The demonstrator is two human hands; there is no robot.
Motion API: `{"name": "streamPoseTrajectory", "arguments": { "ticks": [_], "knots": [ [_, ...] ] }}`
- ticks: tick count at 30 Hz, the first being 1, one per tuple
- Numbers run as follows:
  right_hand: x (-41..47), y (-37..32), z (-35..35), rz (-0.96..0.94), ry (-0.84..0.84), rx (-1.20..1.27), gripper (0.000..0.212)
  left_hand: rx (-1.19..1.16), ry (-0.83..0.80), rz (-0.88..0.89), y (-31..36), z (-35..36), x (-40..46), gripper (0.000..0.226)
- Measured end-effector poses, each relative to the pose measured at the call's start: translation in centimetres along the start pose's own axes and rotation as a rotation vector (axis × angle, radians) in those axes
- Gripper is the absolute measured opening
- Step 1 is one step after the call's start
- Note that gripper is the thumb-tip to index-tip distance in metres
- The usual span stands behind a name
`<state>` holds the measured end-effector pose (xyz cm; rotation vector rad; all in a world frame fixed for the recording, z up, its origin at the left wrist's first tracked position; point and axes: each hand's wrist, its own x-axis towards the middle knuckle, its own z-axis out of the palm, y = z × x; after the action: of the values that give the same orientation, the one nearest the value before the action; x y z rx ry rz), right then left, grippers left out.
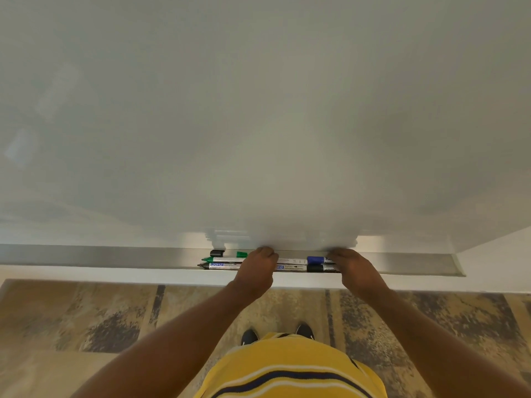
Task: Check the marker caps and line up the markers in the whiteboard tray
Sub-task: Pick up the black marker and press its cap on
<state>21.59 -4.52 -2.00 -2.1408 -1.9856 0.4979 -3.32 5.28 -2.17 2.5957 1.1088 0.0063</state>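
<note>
The metal whiteboard tray [115, 255] runs along the board's lower edge. In it lie several markers in two rows. A green marker [227, 259] and a black marker [222, 266] point left with bare tips. A loose black cap [217, 253] and a loose green cap [242, 254] lie behind them. Further right are a blue cap [314, 259] and a black cap [315, 268] fitted on markers. My left hand [257, 268] curls its fingers down over the middle of the rows. My right hand [352, 267] covers the capped markers' right ends.
The whiteboard [258, 110] fills the upper view. The tray ends at the right at a corner [459, 268], with white wall beyond. Below are a patterned carpet [86, 320], my shoes and a yellow striped shirt.
</note>
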Motion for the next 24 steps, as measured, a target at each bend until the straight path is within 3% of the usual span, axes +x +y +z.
{"name": "streamPoseTrajectory", "arguments": {
  "ticks": [4,10,17,24],
  "knots": [
    [0.9,-1.8,0.2,-0.037,0.088,0.02,0.041,-0.051,0.087,-0.009,-1.0,-0.2,-0.7,0.027],
    [3.3,-8.6,1.7,-0.214,0.136,0.124,0.031,-0.08,0.18,-0.163,-5.0,-1.9,-3.0,0.026],
    [6.0,-16.8,5.6,-0.349,-0.053,0.12,0.033,-0.012,0.147,-0.32,-10.7,-3.6,-5.9,0.04],
    [7.2,-20.6,7.4,-0.371,-0.064,-0.031,0.036,0.085,0.022,-0.263,-13.8,-4.4,-6.9,0.037]
  ]
}}
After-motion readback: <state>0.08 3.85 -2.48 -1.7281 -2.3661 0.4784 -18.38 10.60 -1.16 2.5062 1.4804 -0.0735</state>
